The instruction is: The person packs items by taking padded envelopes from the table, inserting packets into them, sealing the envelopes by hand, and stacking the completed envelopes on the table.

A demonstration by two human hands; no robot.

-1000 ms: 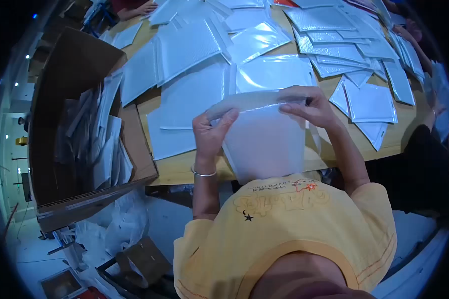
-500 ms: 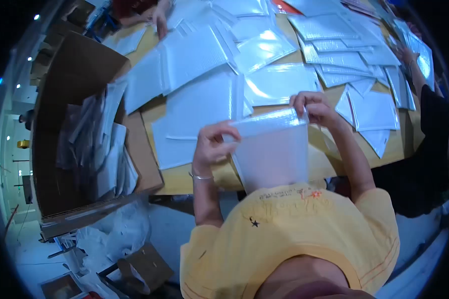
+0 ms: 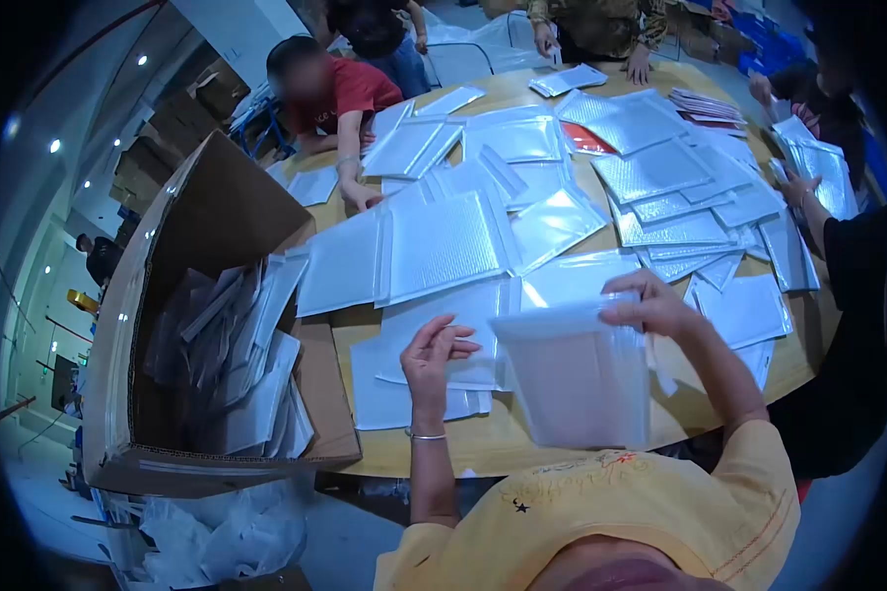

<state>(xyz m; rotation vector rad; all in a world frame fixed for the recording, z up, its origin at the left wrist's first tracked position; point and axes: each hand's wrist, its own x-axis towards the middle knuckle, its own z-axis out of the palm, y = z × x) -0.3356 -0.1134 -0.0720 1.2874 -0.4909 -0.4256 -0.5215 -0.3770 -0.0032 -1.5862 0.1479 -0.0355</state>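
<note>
A translucent pouch (image 3: 577, 379) hangs upright over the table's near edge, its top right corner pinched in my right hand (image 3: 648, 303). To the left of the pouch is my left hand (image 3: 434, 360), its fingers apart and nothing held in them. Behind that hand, flat white bubble-lined pouches (image 3: 443, 241) overlap on the table. Another spread of pouches (image 3: 655, 172) lies beyond my right hand, and a red piece (image 3: 586, 138) shows at its edge.
An open cardboard box (image 3: 232, 187) holding several pouches (image 3: 256, 379) stands at the left. Across the wooden table (image 3: 443, 455) a person in red (image 3: 350, 94) reaches in. Other people stand at the far side and right. Plastic bags (image 3: 217, 537) lie below.
My left hand has let go of the pouch and moved left. My right hand still grips its corner. The view has tilted up, showing more of the far side and the people there.
</note>
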